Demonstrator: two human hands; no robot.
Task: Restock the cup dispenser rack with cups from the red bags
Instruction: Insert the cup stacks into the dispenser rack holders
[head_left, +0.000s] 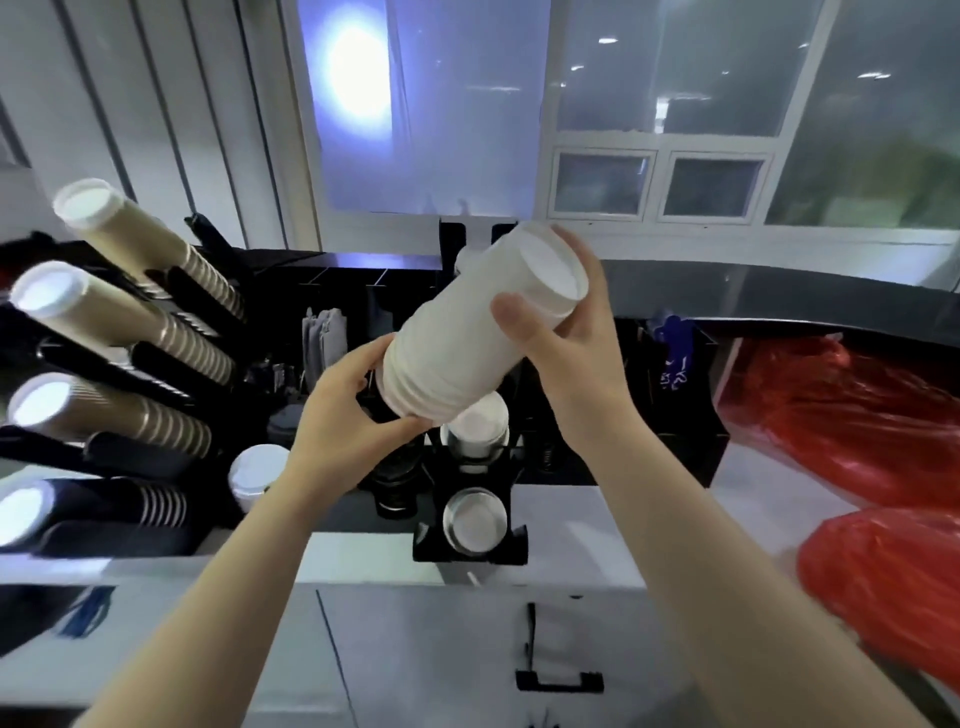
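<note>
A tilted stack of white cups (467, 332) hangs in the air above the black cup dispenser rack (470, 540). My left hand (343, 415) grips the stack's lower rimmed end. My right hand (566, 338) grips its upper end, where the bottom of the last cup faces me. Below, the rack holds a short stack of white cups (480, 421) in one slot and a nearly empty slot (474, 519) in front of it. Two red bags lie at the right: one further back (852, 421) and one nearer (883, 582).
A black holder at the left carries several slanted stacks of tan and dark ripple cups (130, 332). A single white lidded cup (254, 473) stands near my left wrist. A dark organizer with sachets (324, 338) lies behind. A steel counter with a drawer handle (558, 680) is below.
</note>
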